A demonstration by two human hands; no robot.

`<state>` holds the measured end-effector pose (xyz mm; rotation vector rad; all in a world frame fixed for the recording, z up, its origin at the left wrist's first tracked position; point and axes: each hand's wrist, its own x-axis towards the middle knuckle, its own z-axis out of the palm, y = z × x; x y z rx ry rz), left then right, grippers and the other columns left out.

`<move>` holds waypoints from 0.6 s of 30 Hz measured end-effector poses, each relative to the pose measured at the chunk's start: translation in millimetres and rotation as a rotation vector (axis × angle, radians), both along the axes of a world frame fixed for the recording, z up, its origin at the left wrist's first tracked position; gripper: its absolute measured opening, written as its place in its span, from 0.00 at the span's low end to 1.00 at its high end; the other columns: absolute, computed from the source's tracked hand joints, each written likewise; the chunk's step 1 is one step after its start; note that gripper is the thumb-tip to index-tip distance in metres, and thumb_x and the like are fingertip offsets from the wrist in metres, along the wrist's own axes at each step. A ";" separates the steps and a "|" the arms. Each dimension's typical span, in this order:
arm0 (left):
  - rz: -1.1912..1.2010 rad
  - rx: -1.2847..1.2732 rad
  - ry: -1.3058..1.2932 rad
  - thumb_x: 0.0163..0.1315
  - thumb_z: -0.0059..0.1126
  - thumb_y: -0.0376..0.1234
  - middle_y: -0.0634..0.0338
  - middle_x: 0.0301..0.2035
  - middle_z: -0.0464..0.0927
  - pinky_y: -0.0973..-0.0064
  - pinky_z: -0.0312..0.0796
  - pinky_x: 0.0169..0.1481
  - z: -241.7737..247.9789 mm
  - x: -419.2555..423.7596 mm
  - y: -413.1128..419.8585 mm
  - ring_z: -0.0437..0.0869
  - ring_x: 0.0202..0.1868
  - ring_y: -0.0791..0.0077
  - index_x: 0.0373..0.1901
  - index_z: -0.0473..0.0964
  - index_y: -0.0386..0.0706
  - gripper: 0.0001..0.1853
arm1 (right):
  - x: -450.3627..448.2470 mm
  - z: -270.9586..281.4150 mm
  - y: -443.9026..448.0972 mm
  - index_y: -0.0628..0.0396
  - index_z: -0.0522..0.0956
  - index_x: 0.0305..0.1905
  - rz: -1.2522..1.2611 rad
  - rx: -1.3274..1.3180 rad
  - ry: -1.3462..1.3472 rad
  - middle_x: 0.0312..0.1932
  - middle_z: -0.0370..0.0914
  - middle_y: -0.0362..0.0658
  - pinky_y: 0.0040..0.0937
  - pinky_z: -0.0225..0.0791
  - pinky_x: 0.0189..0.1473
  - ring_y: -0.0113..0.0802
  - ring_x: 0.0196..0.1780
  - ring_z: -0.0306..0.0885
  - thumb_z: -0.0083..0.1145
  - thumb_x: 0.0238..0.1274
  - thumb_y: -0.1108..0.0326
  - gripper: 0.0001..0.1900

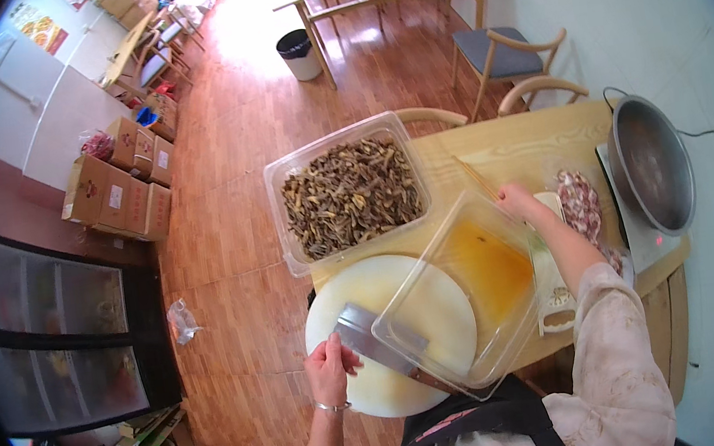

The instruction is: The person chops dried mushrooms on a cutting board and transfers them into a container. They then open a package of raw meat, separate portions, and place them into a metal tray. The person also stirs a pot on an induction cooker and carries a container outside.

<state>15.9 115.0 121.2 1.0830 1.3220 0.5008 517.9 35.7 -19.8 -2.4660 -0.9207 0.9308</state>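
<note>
My left hand (332,365), with a bracelet at the wrist, hovers over the left side of the round white cutting board (367,275). Its fingers are loosely curled and apart from the thumb, with nothing seen in them. Beside it lies a cleaver (361,336), its handle partly behind the rim of a clear plastic container (425,261). Orange-yellow liquid (493,266) pools in that container, which overlaps the board. My right hand (518,201), at the container's far right corner, grips one end of wooden chopsticks (474,172). A clear tub (277,216) beyond the board holds brown cut pieces of food.
To the right are raw meat pieces (578,202), a white slicer-like tool (558,312) and a large metal bowl (651,167) on an appliance (655,251). Chairs (504,58) stand past the table (520,136). Cardboard boxes (116,196) and a dark-framed fridge (55,327) line the left.
</note>
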 end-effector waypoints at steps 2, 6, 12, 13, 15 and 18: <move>0.083 -0.036 -0.011 0.75 0.53 0.42 0.64 0.16 0.76 0.79 0.69 0.24 21.0 6.3 -6.9 0.76 0.21 0.82 0.23 0.76 0.37 0.22 | 8.6 1.5 -3.2 0.60 0.80 0.31 0.084 0.007 -0.018 0.22 0.80 0.52 0.41 0.71 0.30 0.40 0.24 0.78 0.58 0.58 0.62 0.12; 0.025 0.318 0.033 0.74 0.56 0.40 0.67 0.16 0.72 0.81 0.63 0.24 33.4 52.1 -28.6 0.70 0.20 0.87 0.24 0.77 0.39 0.19 | 22.1 1.3 -16.8 0.61 0.80 0.32 0.211 0.011 -0.090 0.23 0.79 0.51 0.40 0.70 0.30 0.39 0.24 0.77 0.56 0.63 0.58 0.15; -0.230 0.952 0.219 0.58 0.67 0.30 0.53 0.36 0.78 0.69 0.75 0.41 43.2 107.7 -44.9 0.82 0.38 0.66 0.53 0.76 0.40 0.20 | -13.4 38.0 -62.3 0.60 0.82 0.36 0.039 0.249 -0.097 0.25 0.79 0.49 0.39 0.71 0.38 0.39 0.31 0.78 0.55 0.68 0.56 0.16; -0.196 1.049 0.280 0.57 0.67 0.30 0.52 0.37 0.77 0.68 0.75 0.43 38.0 101.0 -42.1 0.82 0.41 0.62 0.55 0.75 0.39 0.22 | -22.7 53.5 -70.8 0.60 0.82 0.38 0.083 0.254 -0.080 0.28 0.80 0.53 0.41 0.71 0.41 0.44 0.35 0.79 0.55 0.67 0.54 0.17; -0.147 1.026 0.339 0.56 0.67 0.30 0.50 0.40 0.77 0.67 0.76 0.46 18.2 87.0 -39.4 0.81 0.44 0.59 0.58 0.73 0.39 0.26 | -44.1 78.8 -93.2 0.61 0.81 0.41 0.165 0.238 -0.043 0.35 0.81 0.59 0.46 0.72 0.48 0.54 0.43 0.82 0.55 0.66 0.52 0.19; -0.110 0.486 0.208 0.57 0.69 0.32 0.51 0.42 0.78 0.68 0.77 0.48 -34.4 49.8 -52.6 0.82 0.45 0.62 0.63 0.68 0.36 0.31 | -51.4 47.9 -116.0 0.60 0.80 0.40 0.149 0.247 -0.092 0.34 0.83 0.56 0.44 0.73 0.45 0.52 0.41 0.82 0.56 0.64 0.58 0.14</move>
